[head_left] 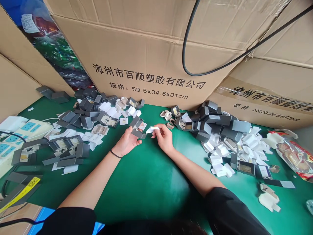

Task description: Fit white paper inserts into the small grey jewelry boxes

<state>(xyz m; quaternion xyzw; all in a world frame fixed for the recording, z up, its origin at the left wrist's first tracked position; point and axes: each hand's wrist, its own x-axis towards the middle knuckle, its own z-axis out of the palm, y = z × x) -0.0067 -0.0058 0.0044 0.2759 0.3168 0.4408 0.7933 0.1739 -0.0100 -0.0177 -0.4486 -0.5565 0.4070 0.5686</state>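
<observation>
My left hand (127,142) is closed around a small dark grey box (138,126) whose lid stands open. Between the fingers and thumb of my right hand (163,137) is a folded piece of white card (152,129), just right of the box. Both hands are over the middle of the green tabletop (146,182). To the left lies a heap of dark grey boxes (85,112), some open, mixed with white paper pieces (107,109). Another heap of grey boxes (217,122) and crumpled white card pieces (246,147) lies to the right.
Large cardboard cartons (137,49) wall off the back. A black cable (183,52) loops down in front of them. At the left edge sits a power strip (22,133); at the right edge lies a food packet (295,158). Yellow tape (22,194) is at lower left.
</observation>
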